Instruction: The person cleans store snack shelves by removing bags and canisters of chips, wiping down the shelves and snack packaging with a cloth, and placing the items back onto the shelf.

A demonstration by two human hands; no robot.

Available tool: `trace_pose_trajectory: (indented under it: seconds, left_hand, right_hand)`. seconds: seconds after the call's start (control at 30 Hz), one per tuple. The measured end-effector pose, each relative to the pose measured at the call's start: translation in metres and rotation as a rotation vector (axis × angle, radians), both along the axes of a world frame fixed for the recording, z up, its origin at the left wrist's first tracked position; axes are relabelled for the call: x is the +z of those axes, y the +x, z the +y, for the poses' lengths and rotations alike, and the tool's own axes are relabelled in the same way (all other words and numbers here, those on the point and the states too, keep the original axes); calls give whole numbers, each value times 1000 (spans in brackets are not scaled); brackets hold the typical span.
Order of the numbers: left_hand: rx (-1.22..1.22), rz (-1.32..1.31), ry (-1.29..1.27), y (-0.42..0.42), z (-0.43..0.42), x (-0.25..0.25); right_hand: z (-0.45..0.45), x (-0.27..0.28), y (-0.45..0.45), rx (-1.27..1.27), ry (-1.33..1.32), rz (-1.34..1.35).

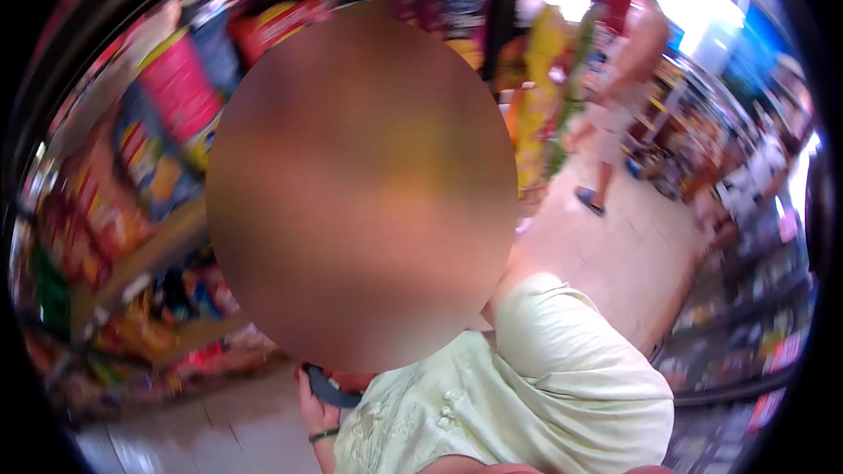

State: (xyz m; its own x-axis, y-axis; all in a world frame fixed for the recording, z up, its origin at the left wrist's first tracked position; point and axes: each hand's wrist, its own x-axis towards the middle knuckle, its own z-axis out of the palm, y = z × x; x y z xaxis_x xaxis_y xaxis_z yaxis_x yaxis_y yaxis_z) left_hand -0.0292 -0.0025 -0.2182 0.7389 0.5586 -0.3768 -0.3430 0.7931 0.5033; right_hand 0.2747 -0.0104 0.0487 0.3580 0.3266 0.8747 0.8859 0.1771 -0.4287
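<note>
Neither my left hand nor my right hand can be made out. Close in front is a person in a pale green top [439, 404], with a large blurred disc over the upper part of the body. At the lower left, a hand [311, 405] with a dark green bracelet [324, 434] holds a dark curved object [328, 388]; it appears to be that person's. A strip of skin [479, 465] shows at the bottom edge, and whose it is cannot be told.
Shelves of bright snack bags [180, 96] line the left side. Yellow packets [540, 79] hang at upper centre. Another person [628, 61] stands on the pale floor [615, 246] at upper right. Dark racks [738, 325] run along the right.
</note>
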Motion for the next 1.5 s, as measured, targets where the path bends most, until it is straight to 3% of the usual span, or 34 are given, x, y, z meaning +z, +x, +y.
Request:
trace_pose_trajectory:
  seconds: [0.17, 0.2, 0.27, 0.33, 0.43, 0.5, 0.53, 0.57, 0.67, 0.77, 0.93, 1.1, 1.27, 1.5]
  left_hand:
    - [-219, -10, -49, 42, 18, -11]
    - [-313, -73, -36, 50, 18, -7]
    - [-369, -127, 45, 61, 33, -45]
    - [-398, -43, 44, 81, 25, -26]
    - [-399, 24, 103, 112, 12, -7]
    - [-546, -174, 51, 126, 15, 7]
    - [-330, 15, 70, 137, -2, 18]
    - [-268, 3, 104, 148, -8, 24]
    - [-293, -85, 142, 169, -30, 67]
    - [-313, -155, 135, 178, -38, 68]
    - [-290, -60, 98, 166, -57, 58]
    - [-243, -5, 216, 145, -70, 66]
    - [-197, 38, 199, 129, -68, 54]
    - [-165, 79, 208, 142, -110, 75]
  right_hand:
    - [-125, -45, 10, 144, -369, -170]
    - [-146, -67, 11, 108, -486, -94]
    - [-187, -117, 20, 36, -651, 92]
    - [-236, -132, 18, -47, -776, 276]
    - [-291, -162, 19, -256, -687, 392]
    - [-316, -179, 21, -385, -530, 513]
    - [-328, -189, 21, -382, -418, 571]
    - [-340, -214, 29, -311, -343, 757]
    - [-363, -194, 27, -357, -401, 755]
    - [-379, -176, 29, -381, -408, 779]
    - [-385, -170, 50, -497, -472, 810]
    - [-374, -192, 72, -228, -431, 738]
    - [-374, -187, 79, -113, -492, 690]
    - [-399, -198, 91, -39, -559, 773]
